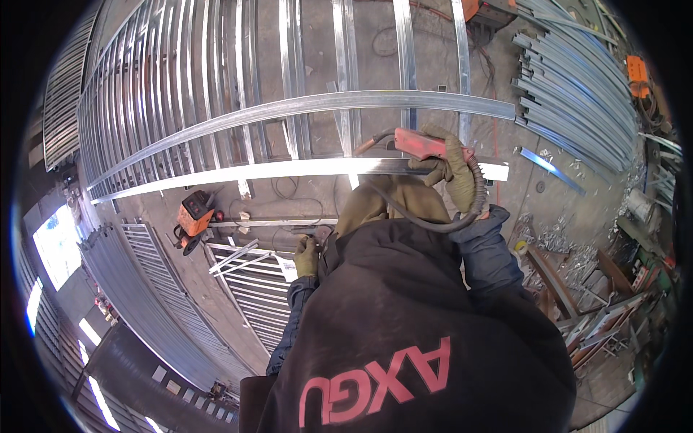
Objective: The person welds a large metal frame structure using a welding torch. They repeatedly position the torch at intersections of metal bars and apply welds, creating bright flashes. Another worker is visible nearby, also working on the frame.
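Right hand, in an olive glove: the grip is clamped on a red torch-like tool, located in front of the person's knees, its narrow neck directed to the left. A dark cable loops from the tool across the lap. Left hand, likewise gloved: it lies low beside the body, next to a dark object; its fingers are curled, but whether the grip is closed on anything cannot be told. Ahead of the knees run a bright lower rail and a curved-looking upper rail, with metal slats extending beyond. An orange machine stands on the floor at left; stacked metal profiles lie at right, near scattered metal scraps.
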`<move>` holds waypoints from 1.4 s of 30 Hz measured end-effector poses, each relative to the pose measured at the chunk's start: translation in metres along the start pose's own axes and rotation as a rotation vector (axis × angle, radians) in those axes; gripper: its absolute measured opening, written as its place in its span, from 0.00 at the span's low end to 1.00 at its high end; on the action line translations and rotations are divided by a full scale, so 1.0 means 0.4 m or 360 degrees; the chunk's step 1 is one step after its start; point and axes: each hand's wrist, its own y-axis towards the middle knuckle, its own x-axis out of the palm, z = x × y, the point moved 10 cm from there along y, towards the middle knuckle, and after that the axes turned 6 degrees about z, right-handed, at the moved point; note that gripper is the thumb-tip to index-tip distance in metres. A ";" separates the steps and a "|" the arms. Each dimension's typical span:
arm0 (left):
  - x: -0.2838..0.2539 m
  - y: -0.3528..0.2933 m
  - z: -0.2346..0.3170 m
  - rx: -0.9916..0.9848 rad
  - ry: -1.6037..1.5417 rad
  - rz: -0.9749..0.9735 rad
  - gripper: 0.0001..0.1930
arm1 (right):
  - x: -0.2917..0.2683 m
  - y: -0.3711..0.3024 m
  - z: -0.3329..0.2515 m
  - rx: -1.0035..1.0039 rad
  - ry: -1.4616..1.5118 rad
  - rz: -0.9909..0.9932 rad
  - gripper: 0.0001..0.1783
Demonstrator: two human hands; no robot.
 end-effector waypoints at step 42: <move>0.018 -0.021 0.085 0.0029 0.0015 -0.0076 0.11 | -0.001 0.029 -0.008 0.0185 -0.0047 -0.0031 0.26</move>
